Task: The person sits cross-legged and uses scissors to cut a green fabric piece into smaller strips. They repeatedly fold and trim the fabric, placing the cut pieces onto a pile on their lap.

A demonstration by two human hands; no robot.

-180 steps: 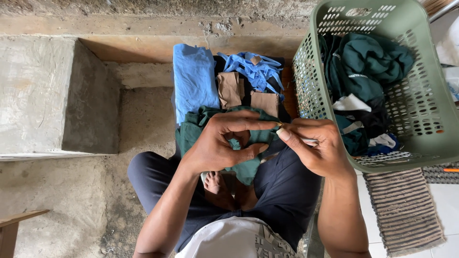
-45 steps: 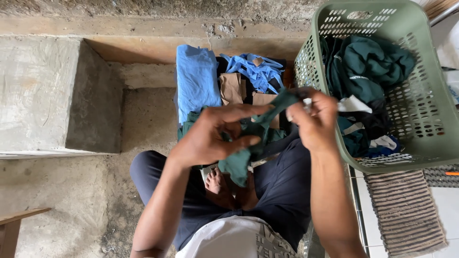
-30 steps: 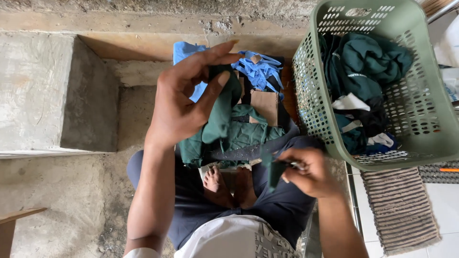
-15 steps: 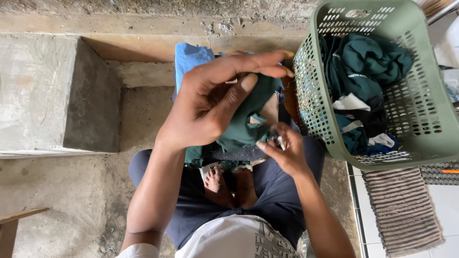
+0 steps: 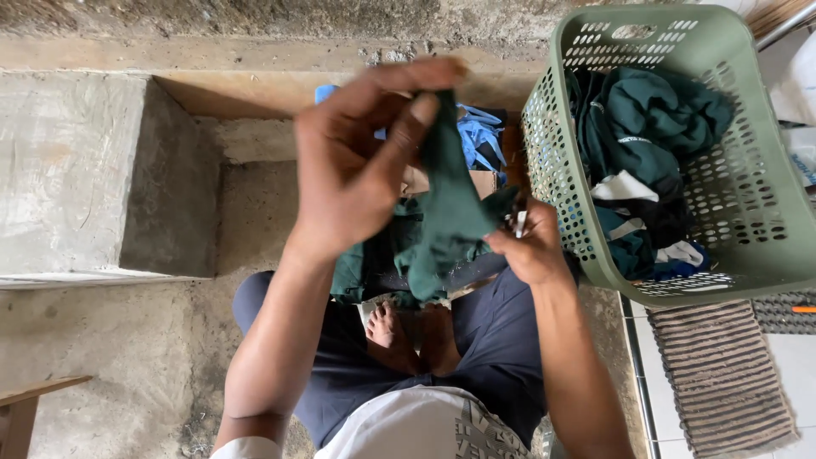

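Green garment (image 5: 450, 212) pinched in raised left hand (image 5: 357, 170) and right hand (image 5: 531, 246), lower folds hidden.

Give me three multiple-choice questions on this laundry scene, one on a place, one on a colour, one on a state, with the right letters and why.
1. Where is the laundry basket?
A. On the person's right side
B. On the person's left side
C. Behind the concrete block

2. What colour is the garment in the hands?
A. Red
B. Dark green
C. Yellow

3. How is the left hand?
A. Flat on the floor
B. Inside the basket
C. Raised, pinching the garment's top

Answers:
1 A, it stands at the right of the picture, by the right hand.
2 B, the cloth is dark green.
3 C, the fingers grip the cloth high up, while the right hand holds its lower edge.
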